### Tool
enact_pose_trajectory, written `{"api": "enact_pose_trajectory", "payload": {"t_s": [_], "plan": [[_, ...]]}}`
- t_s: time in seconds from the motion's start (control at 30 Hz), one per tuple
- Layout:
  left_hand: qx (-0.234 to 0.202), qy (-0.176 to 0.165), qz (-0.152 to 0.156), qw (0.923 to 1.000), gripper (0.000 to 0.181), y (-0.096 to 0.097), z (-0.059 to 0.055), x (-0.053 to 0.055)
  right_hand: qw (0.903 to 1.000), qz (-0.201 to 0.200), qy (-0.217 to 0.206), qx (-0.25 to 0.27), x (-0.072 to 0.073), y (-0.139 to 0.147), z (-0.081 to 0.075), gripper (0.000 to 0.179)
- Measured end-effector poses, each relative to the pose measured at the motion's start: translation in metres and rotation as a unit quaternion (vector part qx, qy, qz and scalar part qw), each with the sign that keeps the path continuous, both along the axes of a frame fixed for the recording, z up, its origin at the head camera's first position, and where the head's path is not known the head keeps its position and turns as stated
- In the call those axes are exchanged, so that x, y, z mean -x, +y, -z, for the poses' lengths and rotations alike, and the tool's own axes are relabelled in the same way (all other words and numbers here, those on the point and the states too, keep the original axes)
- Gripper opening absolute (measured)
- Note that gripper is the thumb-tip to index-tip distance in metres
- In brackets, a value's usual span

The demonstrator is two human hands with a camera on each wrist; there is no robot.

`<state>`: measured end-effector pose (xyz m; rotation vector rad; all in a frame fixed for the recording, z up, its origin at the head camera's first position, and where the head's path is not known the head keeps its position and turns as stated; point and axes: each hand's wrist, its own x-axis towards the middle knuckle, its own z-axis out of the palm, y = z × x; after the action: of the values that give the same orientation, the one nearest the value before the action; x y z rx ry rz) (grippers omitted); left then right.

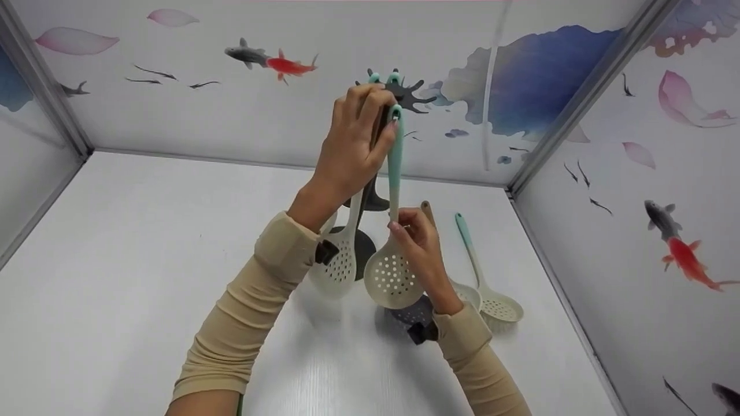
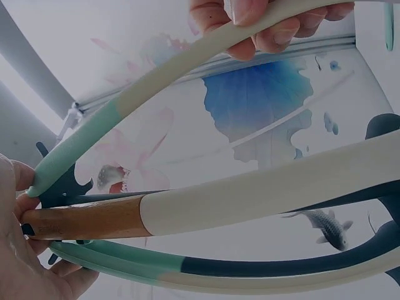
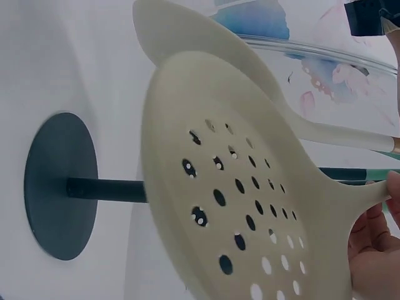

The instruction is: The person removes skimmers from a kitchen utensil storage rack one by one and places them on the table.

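A cream skimmer (image 1: pixel 393 277) with a mint handle hangs upright beside a dark utensil rack (image 1: pixel 413 95). My right hand (image 1: pixel 421 237) pinches its neck, just above the perforated bowl. At the handle's top end, my left hand (image 1: pixel 355 136) pinches the mint tip, its other fingers bent near the rack's branching hooks. Its fingers (image 2: pixel 24 181) also meet that tip in the left wrist view. A wood-ended cream utensil (image 2: pixel 87 215) and mint-handled ones (image 2: pixel 119 256) hang close by. In the right wrist view, the rack's round base (image 3: pixel 59 187) stands behind the skimmer.
Right of the rack, another mint-handled skimmer (image 1: pixel 502 307) lies on the white table (image 1: pixel 173 260). Near my right wrist are a dark perforated utensil (image 1: pixel 413 312) and a wooden-handled one (image 1: pixel 426 208), partly covered by my arm. Painted panels (image 1: pixel 636 173) enclose the table.
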<state>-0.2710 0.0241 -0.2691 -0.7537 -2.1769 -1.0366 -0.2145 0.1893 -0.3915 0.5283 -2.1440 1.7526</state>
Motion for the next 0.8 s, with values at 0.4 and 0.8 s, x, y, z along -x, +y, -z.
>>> {"api": "enact_pose_trajectory", "payload": {"t_s": [0.4, 0.8], "plan": [[-0.002, 0.009, 0.000, 1.0000, 0.033, 0.001, 0.001, 0.000, 0.9995, 0.001, 0.030, 0.007, -0.008, 0.002, 0.003, 0.017], [-0.010, 0.014, 0.004, 0.9999, 0.033, -0.001, 0.000, 0.000, 0.9991, 0.015, 0.038, -0.014, -0.014, 0.001, 0.000, 0.017]]}}
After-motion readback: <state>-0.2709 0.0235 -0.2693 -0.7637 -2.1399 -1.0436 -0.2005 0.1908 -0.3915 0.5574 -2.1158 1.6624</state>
